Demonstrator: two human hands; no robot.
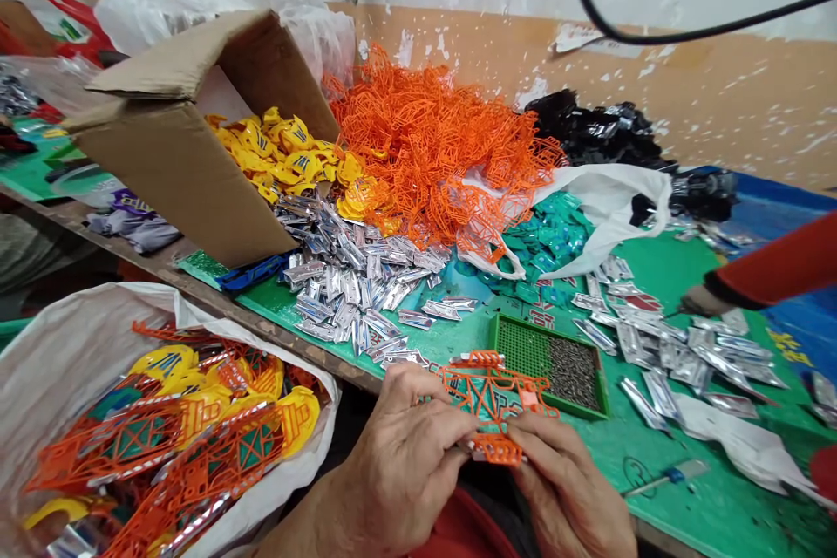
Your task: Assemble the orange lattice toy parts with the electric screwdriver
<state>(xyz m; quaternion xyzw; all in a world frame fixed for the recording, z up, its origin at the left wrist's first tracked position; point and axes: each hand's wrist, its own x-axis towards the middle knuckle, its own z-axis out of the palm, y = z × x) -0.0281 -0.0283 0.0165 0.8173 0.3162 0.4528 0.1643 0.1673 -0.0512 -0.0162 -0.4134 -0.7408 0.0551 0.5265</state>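
The left hand and the right hand were both closed on an orange plastic lattice piece, pinching it from either side and holding it up between them. It looked light and thin, stiff enough to keep its shape, yet its slender struts seemed liable to bend or snap, so the thicker bars along its edges looked the safer place to hold. Just beyond the grip lay a green perforated tray of small dark parts. Further off were silver foil strips and a heap of orange lattice. Left of the grip stood a white sack of orange and yellow pieces; far right, a co-worker's hand reached in from a red sleeve.
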